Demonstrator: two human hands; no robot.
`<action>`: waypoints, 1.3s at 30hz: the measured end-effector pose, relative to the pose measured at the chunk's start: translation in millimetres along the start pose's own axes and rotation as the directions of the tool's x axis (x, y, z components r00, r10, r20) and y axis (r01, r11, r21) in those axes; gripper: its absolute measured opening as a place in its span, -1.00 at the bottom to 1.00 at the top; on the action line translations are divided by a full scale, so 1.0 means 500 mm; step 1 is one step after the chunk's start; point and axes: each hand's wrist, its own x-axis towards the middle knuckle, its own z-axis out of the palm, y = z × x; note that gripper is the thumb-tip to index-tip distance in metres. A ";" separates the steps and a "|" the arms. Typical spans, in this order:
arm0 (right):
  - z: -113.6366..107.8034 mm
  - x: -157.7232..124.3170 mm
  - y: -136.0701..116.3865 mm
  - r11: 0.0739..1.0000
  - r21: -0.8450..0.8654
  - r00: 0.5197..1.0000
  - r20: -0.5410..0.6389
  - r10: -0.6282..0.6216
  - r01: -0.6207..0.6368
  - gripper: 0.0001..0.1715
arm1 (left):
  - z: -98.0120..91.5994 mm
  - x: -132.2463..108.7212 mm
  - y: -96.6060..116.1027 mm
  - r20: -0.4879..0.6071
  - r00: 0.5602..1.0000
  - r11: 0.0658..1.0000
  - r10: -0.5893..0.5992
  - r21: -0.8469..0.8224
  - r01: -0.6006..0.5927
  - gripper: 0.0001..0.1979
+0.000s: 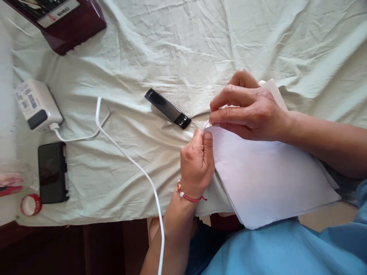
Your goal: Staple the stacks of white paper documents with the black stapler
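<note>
Left hand (197, 160) and right hand (249, 110) pinch paper stack (266, 179); maroon box (77, 32) contents unclear.

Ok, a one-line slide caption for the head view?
Left hand and right hand pinch one corner of a white paper stack on a pale green cloth, a slim black device beside them.

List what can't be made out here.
Head view:
- Corner of the paper stack: covered by the left hand and right hand.
- Dark red box: cut off by the top edge.
- White charger label: print too small.
- Pink item: cut by left edge, blurred.
</note>
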 end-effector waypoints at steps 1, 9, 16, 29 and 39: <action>0.000 0.000 -0.001 1.000 0.005 1.000 0.014 0.007 -0.007 -0.88 | 0.000 0.000 -0.001 -0.001 1.000 1.000 -0.002 0.003 0.002 -0.68; -0.002 -0.001 -0.004 0.998 0.014 0.990 0.131 0.059 -0.061 -0.74 | 0.006 -0.005 -0.007 -0.001 1.000 0.999 0.028 0.026 -0.028 -0.63; -0.011 0.002 -0.015 0.998 0.023 0.975 0.214 0.060 -0.067 -0.67 | 0.010 -0.006 -0.006 -0.021 0.998 0.998 0.064 0.004 -0.064 -0.68; 0.000 0.002 -0.019 0.994 0.057 0.988 0.131 0.087 -0.095 -0.70 | 0.004 -0.003 -0.004 -0.015 0.998 0.996 0.060 0.068 -0.058 -0.79; 0.004 -0.004 -0.012 0.994 0.060 0.983 0.163 0.085 -0.096 -0.68 | 0.005 -0.007 -0.011 -0.005 0.997 0.991 0.080 0.105 -0.079 -0.82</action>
